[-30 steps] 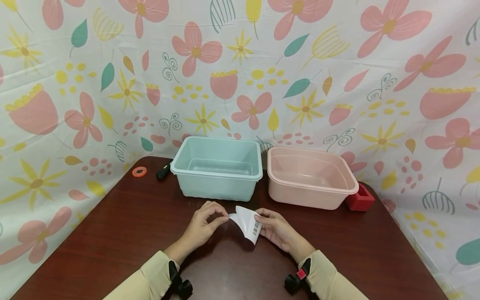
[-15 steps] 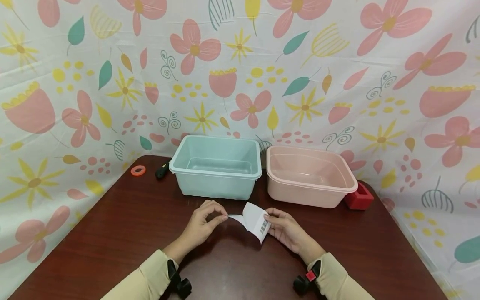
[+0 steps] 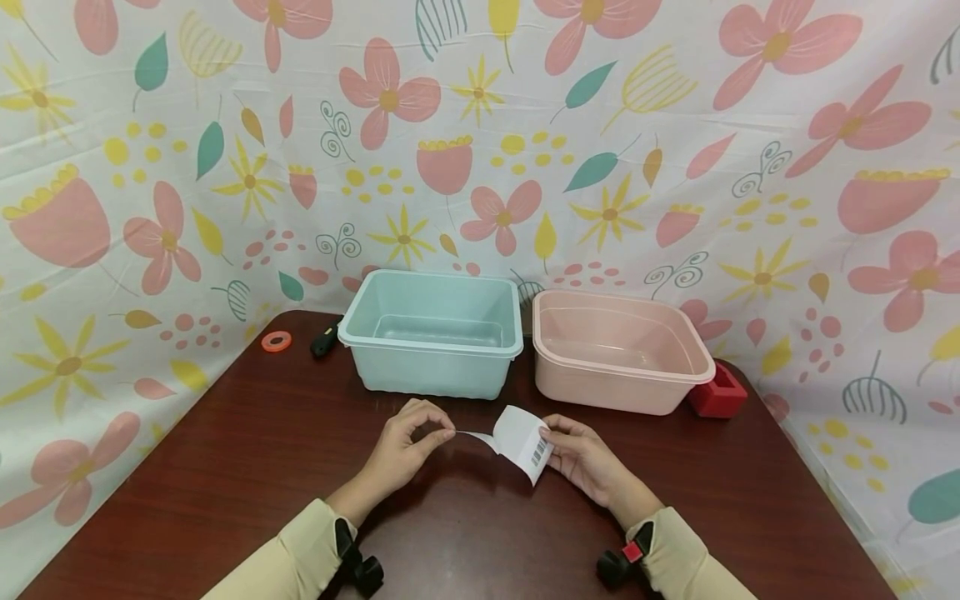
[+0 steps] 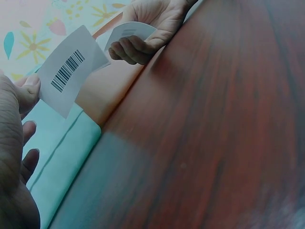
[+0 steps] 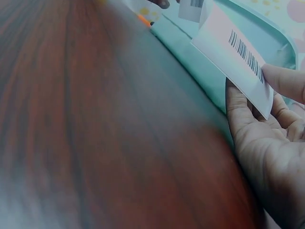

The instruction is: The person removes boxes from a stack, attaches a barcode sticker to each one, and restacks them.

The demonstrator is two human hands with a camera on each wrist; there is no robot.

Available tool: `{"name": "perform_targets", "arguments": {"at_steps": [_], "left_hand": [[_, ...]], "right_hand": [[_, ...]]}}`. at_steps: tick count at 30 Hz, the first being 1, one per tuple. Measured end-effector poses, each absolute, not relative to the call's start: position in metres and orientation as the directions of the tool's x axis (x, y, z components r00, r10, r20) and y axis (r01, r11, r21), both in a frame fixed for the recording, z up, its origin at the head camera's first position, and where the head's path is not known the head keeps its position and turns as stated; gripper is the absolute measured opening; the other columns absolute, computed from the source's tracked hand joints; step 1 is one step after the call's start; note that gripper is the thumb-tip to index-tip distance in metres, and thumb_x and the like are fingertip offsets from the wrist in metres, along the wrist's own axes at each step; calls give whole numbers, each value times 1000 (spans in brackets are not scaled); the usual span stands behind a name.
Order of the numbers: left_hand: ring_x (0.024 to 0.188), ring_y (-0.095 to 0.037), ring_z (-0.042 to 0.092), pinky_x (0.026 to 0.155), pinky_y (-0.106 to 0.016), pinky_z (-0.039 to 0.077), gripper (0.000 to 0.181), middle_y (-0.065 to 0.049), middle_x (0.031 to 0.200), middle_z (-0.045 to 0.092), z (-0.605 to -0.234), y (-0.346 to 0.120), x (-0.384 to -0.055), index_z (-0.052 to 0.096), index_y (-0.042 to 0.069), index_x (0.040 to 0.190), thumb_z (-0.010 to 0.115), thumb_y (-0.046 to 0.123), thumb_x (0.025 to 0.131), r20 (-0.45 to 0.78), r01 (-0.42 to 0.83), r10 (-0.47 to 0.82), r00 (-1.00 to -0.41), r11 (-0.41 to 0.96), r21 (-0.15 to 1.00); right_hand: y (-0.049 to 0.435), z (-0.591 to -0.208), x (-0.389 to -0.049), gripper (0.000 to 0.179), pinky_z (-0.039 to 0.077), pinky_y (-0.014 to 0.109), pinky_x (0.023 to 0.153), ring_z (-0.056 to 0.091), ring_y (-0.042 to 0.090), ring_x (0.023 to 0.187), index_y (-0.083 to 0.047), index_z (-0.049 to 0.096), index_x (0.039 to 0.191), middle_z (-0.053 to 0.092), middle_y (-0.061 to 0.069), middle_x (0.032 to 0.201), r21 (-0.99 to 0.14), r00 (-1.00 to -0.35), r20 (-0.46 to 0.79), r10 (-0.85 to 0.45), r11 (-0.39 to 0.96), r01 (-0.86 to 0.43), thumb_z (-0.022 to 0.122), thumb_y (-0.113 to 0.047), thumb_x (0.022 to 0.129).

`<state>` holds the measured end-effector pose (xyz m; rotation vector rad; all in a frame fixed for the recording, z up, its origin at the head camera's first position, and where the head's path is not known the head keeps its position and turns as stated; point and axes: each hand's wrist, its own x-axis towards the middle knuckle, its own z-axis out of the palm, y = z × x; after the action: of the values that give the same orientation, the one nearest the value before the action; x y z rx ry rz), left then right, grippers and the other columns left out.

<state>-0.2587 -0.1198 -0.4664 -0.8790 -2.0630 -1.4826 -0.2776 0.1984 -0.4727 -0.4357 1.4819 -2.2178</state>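
Note:
A white paper strip of barcode labels (image 3: 519,437) spans the space between both hands above the table, bent near its middle. My left hand (image 3: 401,442) pinches its left end between thumb and fingers; that part is seen nearly edge-on in the head view. In the left wrist view, this left label (image 4: 66,71) faces the camera with its barcode showing. My right hand (image 3: 588,462) holds the other end, thumb on the front and fingers behind. The right wrist view shows the barcode on that right label (image 5: 243,55), beside the thumb.
Behind the hands stand a light blue basin (image 3: 431,367) and a pink basin (image 3: 611,387). A red block-shaped holder (image 3: 717,396) is beside the pink one. An orange ring-shaped roll (image 3: 276,342) and a black-handled tool (image 3: 325,342) lie at the back left of the brown table (image 3: 225,450).
My right hand has moved to the right with its end of the label strip, so the strip is more stretched out. The left hand stays almost in place, still pinching its end.

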Motion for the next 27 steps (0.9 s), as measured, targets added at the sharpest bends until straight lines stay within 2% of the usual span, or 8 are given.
{"name": "perform_targets", "arguments": {"at_steps": [6,12,16,19,27], "left_hand": [[95,-16,57,73,-37,49,20,7,93,68,-467,-121,-260,73,21,93,76,3,87,675,714,234,-700,215,666],[93,-21,58,74,-42,48,14,-3,91,69,-464,-119,-257,72,13,91,76,0,86,674,712,230,-702,210,670],[95,-17,57,75,-40,49,4,4,92,68,-468,-121,-260,73,14,92,76,12,90,659,700,236,-714,214,682],[95,-16,57,74,-40,49,10,7,92,68,-468,-122,-261,73,12,92,75,21,92,651,694,242,-719,216,687],[93,-16,57,72,-39,49,14,6,91,68,-470,-121,-261,72,9,92,75,22,92,666,707,237,-707,210,676]], "right_hand": [[206,-473,-277,11,53,31,86,64,16,97,-5,58,110,65,6,104,-924,-861,20,-509,-338,178,50,-2,103],[210,-472,-277,10,54,31,85,65,17,96,-4,58,110,64,7,104,-921,-863,17,-504,-345,183,51,-1,103],[211,-473,-278,9,54,30,85,65,16,95,-4,57,110,64,7,104,-923,-866,17,-501,-340,178,52,-2,103],[213,-473,-278,9,54,30,84,64,16,95,-4,57,111,64,7,103,-928,-866,24,-499,-334,166,53,-3,103],[223,-474,-280,10,54,32,85,64,17,97,-2,55,112,63,8,106,-942,-871,39,-491,-308,132,52,-3,103]]}}
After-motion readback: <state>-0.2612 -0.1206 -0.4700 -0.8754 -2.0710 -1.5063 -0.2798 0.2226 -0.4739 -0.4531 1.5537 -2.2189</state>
